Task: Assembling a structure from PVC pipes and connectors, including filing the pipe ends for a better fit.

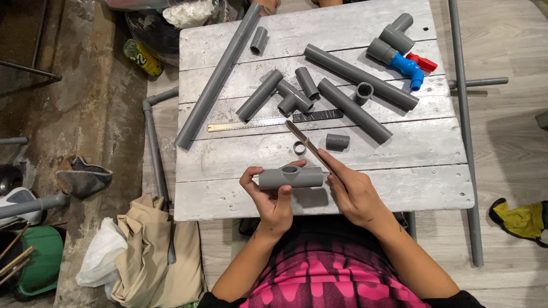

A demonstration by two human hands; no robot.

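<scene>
Standing right by the table here: the left hand is wrapped around a grey tee fitting, fingers curled under and thumb up at its left end, holding it level just above the near edge of the whitewashed plank table with the side socket facing up. The right hand is closed on a thin hacksaw blade, pinched along its lower end, the blade angling up and away past the fitting's right end. If that blade is meant to work the fitting's mouth, I'd say brace the tee harder against the tabletop instead of floating it, and keep strokes short so the bare blade doesn't flex or skate toward the thumb. Just beyond sit a small grey ring and a short coupling, then a steel ruler, another tee, several cut pipe lengths, and far back right a blue valve assembly.
</scene>
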